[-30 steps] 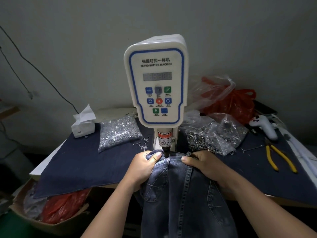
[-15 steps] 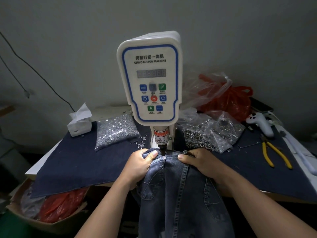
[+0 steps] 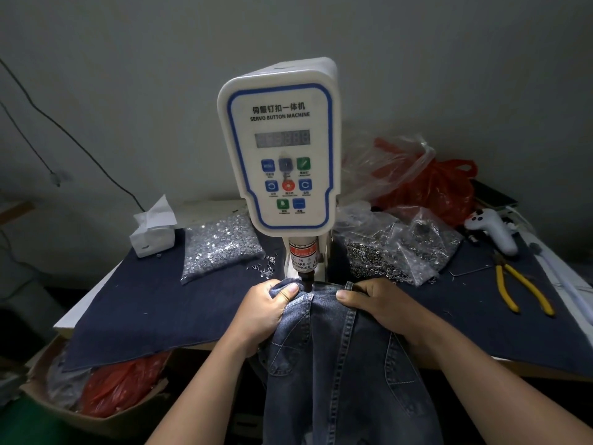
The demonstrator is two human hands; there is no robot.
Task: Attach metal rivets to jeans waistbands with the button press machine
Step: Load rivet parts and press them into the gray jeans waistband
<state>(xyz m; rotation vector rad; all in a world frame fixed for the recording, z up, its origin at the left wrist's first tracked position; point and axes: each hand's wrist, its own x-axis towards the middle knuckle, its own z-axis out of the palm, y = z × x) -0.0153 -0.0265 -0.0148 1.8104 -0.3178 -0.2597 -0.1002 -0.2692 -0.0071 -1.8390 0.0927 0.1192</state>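
Note:
A white servo button machine [image 3: 279,149] stands mid-table, its dark punch tip [image 3: 307,281] down at the waistband of blue jeans [image 3: 340,364] that hang over the table's front edge. My left hand [image 3: 266,308] grips the waistband just left of the punch, thumb on top. Right of the punch, my right hand [image 3: 375,303] grips the waistband by a belt loop. A clear bag of silver rivets [image 3: 218,245] lies left of the machine. Bags of ring-shaped metal parts [image 3: 394,252] lie to its right.
Dark denim cloth [image 3: 154,303] covers the table. A white tissue box [image 3: 153,232] sits back left, yellow-handled pliers [image 3: 519,290] and a white controller-like device [image 3: 491,229] at right, a red plastic bag [image 3: 430,184] behind. A cardboard box [image 3: 96,396] with red plastic stands below left.
Both hands keep their grip on the waistband under the punch. The view has shifted slightly; no clear movement of the jeans.

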